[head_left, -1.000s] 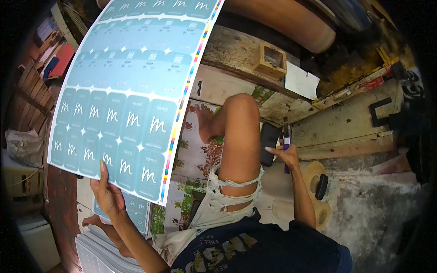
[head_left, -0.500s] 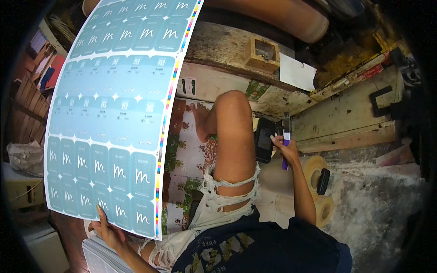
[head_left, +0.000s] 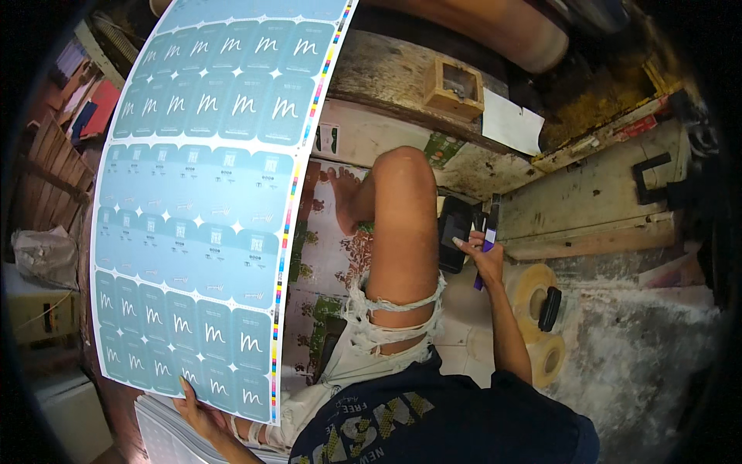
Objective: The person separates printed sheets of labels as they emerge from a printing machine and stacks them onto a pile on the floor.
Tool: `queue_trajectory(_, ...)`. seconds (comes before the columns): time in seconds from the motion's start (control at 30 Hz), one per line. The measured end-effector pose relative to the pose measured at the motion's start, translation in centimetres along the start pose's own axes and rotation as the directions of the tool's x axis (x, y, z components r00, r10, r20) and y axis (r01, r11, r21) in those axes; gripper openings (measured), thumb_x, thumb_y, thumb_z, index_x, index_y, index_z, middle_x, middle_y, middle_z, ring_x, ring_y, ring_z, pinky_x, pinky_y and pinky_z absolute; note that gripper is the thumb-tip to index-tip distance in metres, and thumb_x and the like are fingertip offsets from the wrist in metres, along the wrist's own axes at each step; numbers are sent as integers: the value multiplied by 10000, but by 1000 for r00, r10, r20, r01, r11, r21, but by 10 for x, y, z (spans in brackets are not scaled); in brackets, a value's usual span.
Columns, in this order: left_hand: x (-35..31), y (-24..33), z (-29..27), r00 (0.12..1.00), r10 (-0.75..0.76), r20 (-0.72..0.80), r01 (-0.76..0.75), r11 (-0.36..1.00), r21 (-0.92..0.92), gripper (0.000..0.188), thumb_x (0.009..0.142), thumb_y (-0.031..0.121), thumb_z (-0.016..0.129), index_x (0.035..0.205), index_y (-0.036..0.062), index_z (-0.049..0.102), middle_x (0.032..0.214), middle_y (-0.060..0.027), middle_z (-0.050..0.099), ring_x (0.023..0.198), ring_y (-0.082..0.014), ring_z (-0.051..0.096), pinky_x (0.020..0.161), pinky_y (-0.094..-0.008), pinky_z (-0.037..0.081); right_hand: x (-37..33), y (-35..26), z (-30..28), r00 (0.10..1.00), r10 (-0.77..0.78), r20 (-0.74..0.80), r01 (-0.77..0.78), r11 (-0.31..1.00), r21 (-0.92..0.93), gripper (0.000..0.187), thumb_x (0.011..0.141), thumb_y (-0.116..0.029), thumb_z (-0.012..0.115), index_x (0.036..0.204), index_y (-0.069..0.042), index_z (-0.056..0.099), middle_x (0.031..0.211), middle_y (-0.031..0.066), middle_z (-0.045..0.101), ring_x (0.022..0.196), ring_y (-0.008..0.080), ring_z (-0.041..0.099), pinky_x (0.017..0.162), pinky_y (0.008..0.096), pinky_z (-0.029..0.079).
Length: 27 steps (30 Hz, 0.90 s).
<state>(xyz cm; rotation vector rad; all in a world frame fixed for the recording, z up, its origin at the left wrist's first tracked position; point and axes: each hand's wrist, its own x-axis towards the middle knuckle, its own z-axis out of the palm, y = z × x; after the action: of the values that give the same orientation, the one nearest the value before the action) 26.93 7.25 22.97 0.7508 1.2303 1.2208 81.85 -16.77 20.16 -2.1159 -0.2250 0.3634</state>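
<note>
A large printed sheet (head_left: 193, 255), teal and pale blue with repeated card-shaped designs and a coloured strip along its right edge, rises across the left side. My left hand (head_left: 202, 414) grips its lower edge, thumb on the printed face and the other fingers mostly hidden behind. Beneath that hand lies a stack of sheets (head_left: 166, 433). On the right, my right hand (head_left: 485, 259) is closed around a purple-handled cutter (head_left: 487, 240) with a metal blade end pointing away from me. The thumb of this hand points toward a dark phone (head_left: 454, 232) beside my knee.
A wooden ledge (head_left: 371, 77) ahead carries a small wooden box (head_left: 454, 89) and a white paper (head_left: 512, 124). Rolls of clear film (head_left: 536, 286) stand at the right, with a black object (head_left: 549, 309) against them. My raised bare knee (head_left: 402, 201) sits between both hands.
The printed sheet has come down and slightly right, with my left hand on its lower edge. My right thumb has moved back off the phone, and the cutter's handle tilts more.
</note>
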Motion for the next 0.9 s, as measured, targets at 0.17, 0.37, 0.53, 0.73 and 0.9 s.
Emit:
queue_trajectory(0.17, -17, 2, -32, 998, -23, -62, 24, 1000, 15, 411, 934, 151, 621, 1252, -61, 468, 1177, -163, 575, 1033, -198, 578, 884, -329, 483, -9, 17, -1, 999, -38, -18, 37, 998, -45, 468, 755, -315, 823, 974, 57, 641, 757, 32, 643, 663, 101, 613, 614, 255, 489)
queue_trajectory(0.37, -33, 3, -33, 997, -4, -74, 7, 999, 48, 447, 945, 162, 606, 1296, -58, 440, 1172, -150, 572, 1011, -194, 571, 871, -322, 467, 35, -85, -13, 964, -61, -257, 93, 989, 116, 482, 950, -452, 551, 1037, 19, 605, 751, 66, 641, 549, 133, 600, 494, 291, 460)
queue_trajectory(0.53, -41, 6, -29, 996, 4, -88, 3, 997, 75, 528, 940, 157, 607, 1386, 17, 363, 1241, -130, 534, 1003, -188, 571, 867, -313, 470, 68, -206, 21, 908, -381, -176, 415, 875, 248, 394, 1009, -317, 476, 1240, -8, 558, 756, 49, 630, 492, 74, 534, 393, 239, 405)
queue_trajectory(0.73, -42, 4, -55, 997, 38, -69, -27, 989, 148, 602, 931, 164, 612, 1447, 56, 321, 1337, -118, 477, 1132, -208, 522, 929, -333, 463, 123, -327, 124, 796, -594, 113, 473, 728, 497, 336, 980, -278, 532, 1140, 7, 611, 709, 54, 611, 434, 69, 491, 374, 237, 379)
queue_trajectory(0.9, -41, 11, -32, 995, 61, -84, -48, 987, 151, 578, 932, 156, 604, 1434, 57, 335, 1305, -112, 508, 1103, -216, 548, 912, -328, 478, 187, -361, 177, 772, -616, 154, 462, 711, 529, 345, 981, -281, 513, 1089, 28, 621, 684, 55, 603, 433, 80, 502, 384, 240, 391)
